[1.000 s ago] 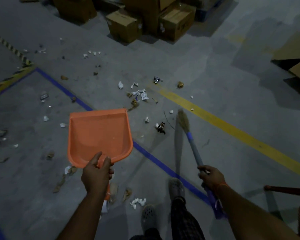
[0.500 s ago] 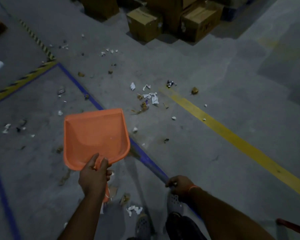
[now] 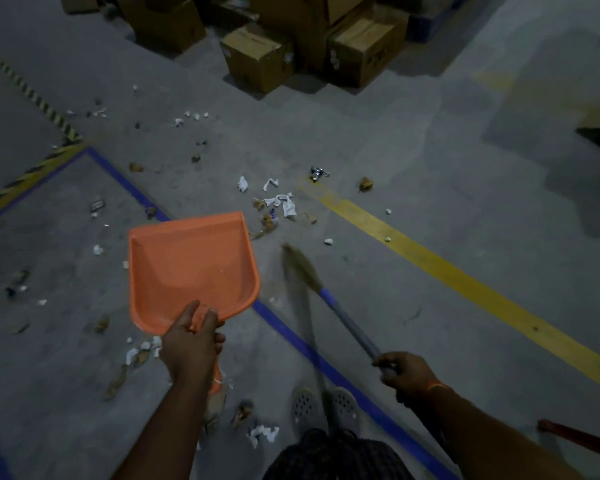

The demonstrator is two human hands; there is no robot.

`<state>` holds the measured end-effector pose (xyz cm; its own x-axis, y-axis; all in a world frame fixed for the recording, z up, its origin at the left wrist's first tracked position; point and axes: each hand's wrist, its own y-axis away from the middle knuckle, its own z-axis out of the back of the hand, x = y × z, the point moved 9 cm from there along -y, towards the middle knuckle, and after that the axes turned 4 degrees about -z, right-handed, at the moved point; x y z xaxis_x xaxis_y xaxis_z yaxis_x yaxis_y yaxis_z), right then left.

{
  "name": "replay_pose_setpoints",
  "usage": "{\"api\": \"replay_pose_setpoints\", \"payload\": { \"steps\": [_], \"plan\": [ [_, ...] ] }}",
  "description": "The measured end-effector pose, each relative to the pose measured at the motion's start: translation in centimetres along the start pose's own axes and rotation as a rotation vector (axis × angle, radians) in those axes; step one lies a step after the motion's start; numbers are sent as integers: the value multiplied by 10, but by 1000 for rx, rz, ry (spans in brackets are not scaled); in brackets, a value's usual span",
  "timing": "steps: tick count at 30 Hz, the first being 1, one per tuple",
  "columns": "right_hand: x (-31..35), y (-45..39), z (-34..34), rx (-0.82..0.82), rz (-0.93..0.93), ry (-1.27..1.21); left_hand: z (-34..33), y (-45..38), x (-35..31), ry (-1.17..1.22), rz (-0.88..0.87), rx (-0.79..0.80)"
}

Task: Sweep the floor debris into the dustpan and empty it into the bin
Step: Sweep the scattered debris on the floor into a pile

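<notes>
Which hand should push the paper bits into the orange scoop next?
The right hand. It grips the broom, whose bristles sit beside the paper scraps. The left hand is busy holding the dustpan, which looks empty.

Dustpan (image 3: pixel 191 268) left of broom (image 3: pixel 329 299), debris (image 3: pixel 279 204) ahead, boxes (image 3: pixel 257 55) beyond.

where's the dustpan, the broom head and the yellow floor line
dustpan (image 3: pixel 191 268): head view, middle of the orange pan's inner floor.
broom head (image 3: pixel 302 265): head view, middle of the blurred straw bristles.
yellow floor line (image 3: pixel 458 282): head view, mid-stretch of the painted stripe.
</notes>
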<state>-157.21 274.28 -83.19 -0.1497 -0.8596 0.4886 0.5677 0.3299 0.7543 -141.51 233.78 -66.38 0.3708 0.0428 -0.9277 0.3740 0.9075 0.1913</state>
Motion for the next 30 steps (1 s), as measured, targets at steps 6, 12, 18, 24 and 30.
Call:
{"api": "replay_pose_setpoints", "payload": {
  "steps": [6,12,18,24,30],
  "plan": [
    [-37,16,-8,-22,-157,-39,1,3,-3,-50,-42,31],
    [-3,14,-75,176,-88,128,23,6,6,-75,-18,5],
    [62,5,-119,296,78,151,50,-4,14,-46,33,-34],
    [79,12,-69,152,94,8,44,-15,-6,-61,-20,-3],
    [32,3,25,-200,-71,-238,8,-25,-5,-39,-18,79]
  ]
}}
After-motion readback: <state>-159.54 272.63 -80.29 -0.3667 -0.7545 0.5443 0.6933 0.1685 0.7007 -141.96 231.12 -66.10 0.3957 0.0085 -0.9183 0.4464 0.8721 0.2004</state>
